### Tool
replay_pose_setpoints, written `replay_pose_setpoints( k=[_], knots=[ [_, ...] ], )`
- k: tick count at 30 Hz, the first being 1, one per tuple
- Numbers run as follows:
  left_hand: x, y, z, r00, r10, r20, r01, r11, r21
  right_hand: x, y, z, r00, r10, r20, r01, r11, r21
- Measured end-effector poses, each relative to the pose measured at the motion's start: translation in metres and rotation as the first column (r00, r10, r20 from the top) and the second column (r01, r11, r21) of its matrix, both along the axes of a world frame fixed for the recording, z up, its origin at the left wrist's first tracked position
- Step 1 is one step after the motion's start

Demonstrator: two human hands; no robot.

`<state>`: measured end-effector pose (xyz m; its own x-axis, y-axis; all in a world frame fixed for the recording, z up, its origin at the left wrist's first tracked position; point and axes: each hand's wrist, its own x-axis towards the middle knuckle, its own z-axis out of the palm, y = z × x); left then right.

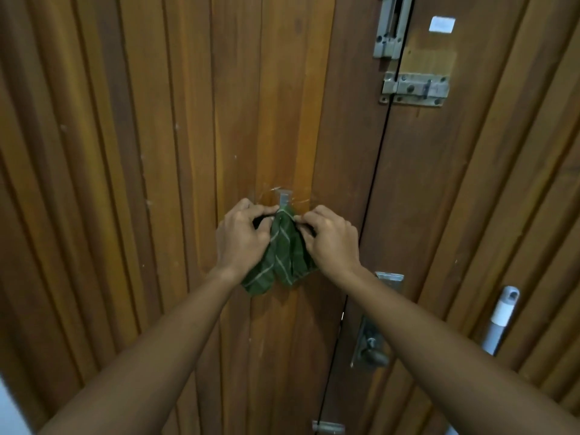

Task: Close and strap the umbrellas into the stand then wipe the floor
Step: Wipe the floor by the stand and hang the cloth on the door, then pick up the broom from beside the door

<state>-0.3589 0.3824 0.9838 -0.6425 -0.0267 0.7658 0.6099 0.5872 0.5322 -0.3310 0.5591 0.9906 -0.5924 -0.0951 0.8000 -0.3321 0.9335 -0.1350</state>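
A green cloth with thin pale stripes (284, 255) hangs bunched against a wooden door, its top at a small clear stick-on hook (284, 197). My left hand (243, 235) pinches the cloth's upper left edge just below the hook. My right hand (331, 237) pinches the upper right edge. Both arms reach forward at about chest height. No umbrella, stand or floor is in view.
The wooden double door (157, 183) fills the view. Two metal slide bolts (414, 87) sit at the upper right, and a handle with lock plate (370, 346) at the lower right. A white pole (500, 318) leans at the right edge.
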Motion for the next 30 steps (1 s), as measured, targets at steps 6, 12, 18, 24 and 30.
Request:
replay_pose_setpoints(
  k=[6, 12, 18, 24, 30],
  knots=[
    [0.028, 0.003, -0.061, 0.994, -0.025, 0.110, 0.028, 0.999, -0.030, 0.019, 0.017, -0.045, 0.992, 0.107, 0.068, -0.100, 0.990, -0.097],
    [0.083, 0.023, -0.138, 0.931, 0.141, 0.336, -0.044, 0.959, -0.280, 0.058, 0.070, -0.098, 0.974, 0.045, 0.221, -0.027, 0.996, -0.086],
    [0.129, 0.097, -0.172, 0.783, 0.014, 0.622, 0.375, 0.787, -0.490, 0.111, 0.145, -0.130, 0.937, -0.059, 0.345, 0.098, 0.991, -0.096],
    [0.148, 0.224, -0.155, 0.743, -0.221, 0.632, 0.529, 0.773, -0.351, 0.163, 0.248, -0.135, 0.890, -0.152, 0.431, 0.267, 0.938, -0.221],
    [0.157, 0.327, -0.152, 0.730, -0.246, 0.638, 0.528, 0.796, -0.297, 0.186, 0.345, -0.131, 0.757, -0.121, 0.642, 0.443, 0.817, -0.368]
  ],
)
